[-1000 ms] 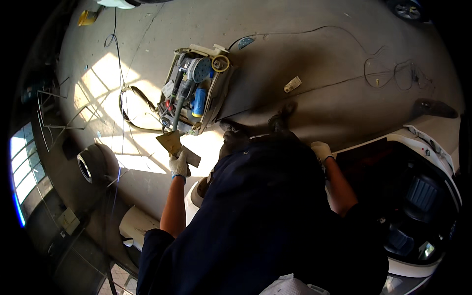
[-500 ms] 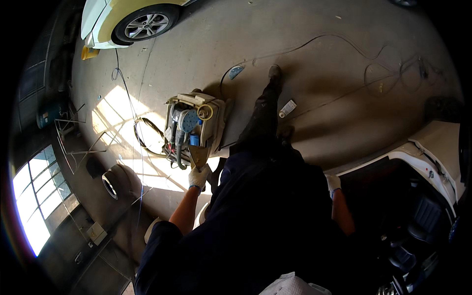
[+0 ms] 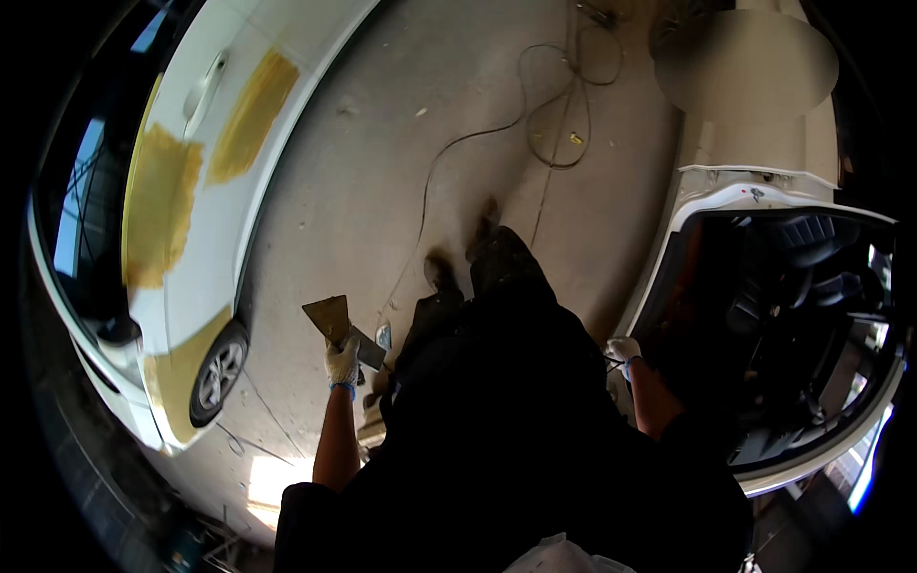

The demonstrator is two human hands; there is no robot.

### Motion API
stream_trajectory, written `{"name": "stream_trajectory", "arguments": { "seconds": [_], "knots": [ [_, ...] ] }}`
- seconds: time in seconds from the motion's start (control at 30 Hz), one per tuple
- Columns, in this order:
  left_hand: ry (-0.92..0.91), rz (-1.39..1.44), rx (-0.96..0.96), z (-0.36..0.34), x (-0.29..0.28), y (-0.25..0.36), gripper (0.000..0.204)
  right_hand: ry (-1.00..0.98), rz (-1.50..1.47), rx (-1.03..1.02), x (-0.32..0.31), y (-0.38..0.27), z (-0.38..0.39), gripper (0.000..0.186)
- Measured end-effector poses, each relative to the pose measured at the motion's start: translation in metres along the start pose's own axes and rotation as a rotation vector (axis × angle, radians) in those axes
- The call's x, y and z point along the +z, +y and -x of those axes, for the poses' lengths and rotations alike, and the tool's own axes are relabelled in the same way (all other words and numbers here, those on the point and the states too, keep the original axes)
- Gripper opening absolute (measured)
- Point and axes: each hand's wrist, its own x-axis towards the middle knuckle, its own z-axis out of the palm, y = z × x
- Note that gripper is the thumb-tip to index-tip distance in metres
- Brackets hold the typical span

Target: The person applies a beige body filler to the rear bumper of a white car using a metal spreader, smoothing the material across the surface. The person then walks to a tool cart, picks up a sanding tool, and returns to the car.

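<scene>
My left hand (image 3: pixel 341 361), in a white knit glove, grips two flat putty spreaders, a yellowish one (image 3: pixel 328 314) and a greyer one (image 3: pixel 369 349) beside it. My right hand (image 3: pixel 623 351), gloved the same way, hangs near the edge of the open car (image 3: pixel 673 257) on the right, its fingers curled on a thin dark item that I cannot make out. My legs and boots (image 3: pixel 437 269) are on the concrete floor.
A white car (image 3: pixel 235 125) with yellow-tan filler patches (image 3: pixel 162 210) runs along the left, its wheel (image 3: pixel 218 374) low. At the right is a pale car door (image 3: pixel 755 143). Hoses (image 3: pixel 471 134) snake across the floor (image 3: pixel 373 143), and sunlight falls at lower left.
My view has turned as I step: the tool cart has mostly left the picture and the patched car now fills the left side. My left hand still holds the spreaders.
</scene>
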Motion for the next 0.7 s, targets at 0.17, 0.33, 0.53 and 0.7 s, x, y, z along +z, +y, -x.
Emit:
{"name": "stream_trajectory", "arguments": {
  "seconds": [0.17,0.33,0.53,0.7],
  "knots": [
    [0.026,-0.405,0.132,-0.142,0.032,0.210,0.039,-0.204,-1.033,0.375,-0.031,-0.188,0.012,0.011],
    [-0.024,-0.574,0.243,-0.214,0.113,0.341,0.040,0.085,-0.664,-0.089,-0.177,-0.242,-0.093,0.014],
    [-0.062,-0.606,0.287,-0.305,0.199,0.502,0.039,0.842,-0.074,-0.652,-0.611,-0.426,-0.157,0.021],
    [-0.113,-0.671,0.316,-0.428,0.305,0.641,0.034,1.170,-0.201,-0.919,-0.893,-0.554,-0.164,0.024]
  ]
}}
